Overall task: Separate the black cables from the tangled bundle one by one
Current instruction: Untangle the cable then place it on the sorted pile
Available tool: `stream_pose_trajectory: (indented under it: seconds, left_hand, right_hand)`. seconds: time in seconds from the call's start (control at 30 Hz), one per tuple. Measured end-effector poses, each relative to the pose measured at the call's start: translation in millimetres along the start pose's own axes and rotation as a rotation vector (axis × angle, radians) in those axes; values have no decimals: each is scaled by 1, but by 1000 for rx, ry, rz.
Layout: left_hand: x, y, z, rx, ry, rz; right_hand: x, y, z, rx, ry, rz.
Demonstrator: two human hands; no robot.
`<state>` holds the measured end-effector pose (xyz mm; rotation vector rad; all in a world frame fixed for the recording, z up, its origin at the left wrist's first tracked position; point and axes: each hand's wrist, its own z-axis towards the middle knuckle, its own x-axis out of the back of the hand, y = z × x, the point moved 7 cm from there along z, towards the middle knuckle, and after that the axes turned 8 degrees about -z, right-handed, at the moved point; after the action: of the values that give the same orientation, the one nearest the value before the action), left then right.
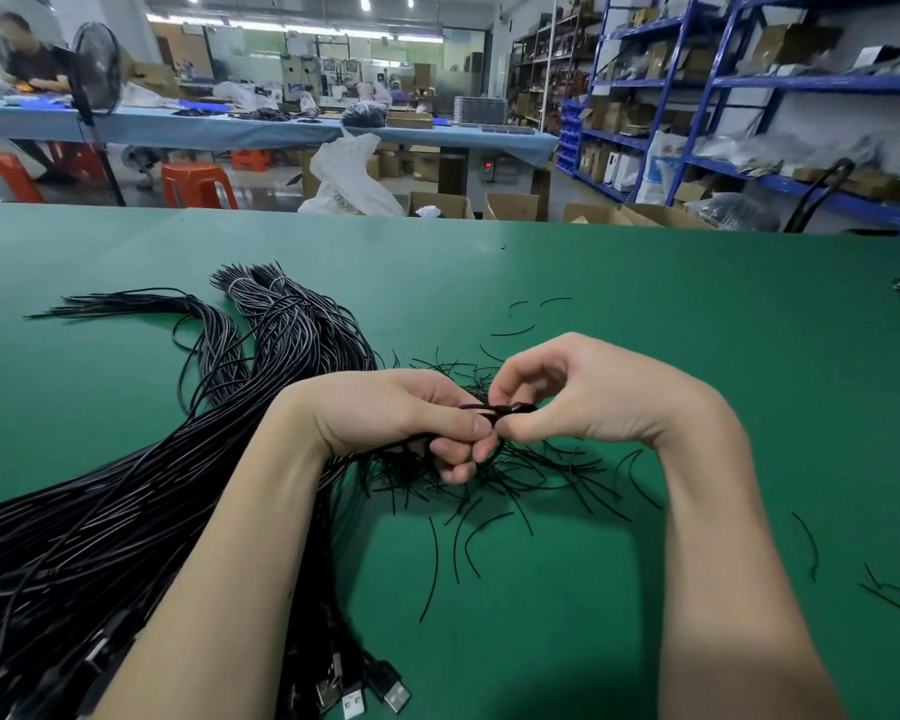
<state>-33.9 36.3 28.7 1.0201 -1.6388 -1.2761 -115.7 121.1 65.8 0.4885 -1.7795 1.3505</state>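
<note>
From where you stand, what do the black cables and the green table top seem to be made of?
Black cables: likely glossy plastic or rubber sheathing, given the light streaks along the strands; metal USB plugs at the ends. Green table top: matte, smooth mat, perhaps rubber or vinyl; it shows only soft, dull reflections.

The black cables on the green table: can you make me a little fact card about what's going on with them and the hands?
table: green surface
big bundle: black cables sweeping from near left toward the far middle
plugs: USB ends at the near edge
small pieces: short black ties scattered under the hands
left hand: grips a bunch of cables
right hand: pinches a dark tie on that bunch
background: blue shelves, orange stools
</note>
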Motion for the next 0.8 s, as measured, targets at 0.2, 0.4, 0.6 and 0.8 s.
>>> stream_pose_trajectory:
  seconds: [0.2,0.4,0.6,0.8]
  left_hand:
    - [3,4,0,0,81,62]
    - [6,2,-3,-1,86,24]
    - [16,5,-6,-34,186,-38]
    - [26,3,-1,30,338,152]
  right_hand:
    - [6,-8,-4,13,24,-43]
    - [0,-1,1,45,-9,21]
    - [-6,13,8,33,-47,227]
    - [-4,33,13,-38,41,182]
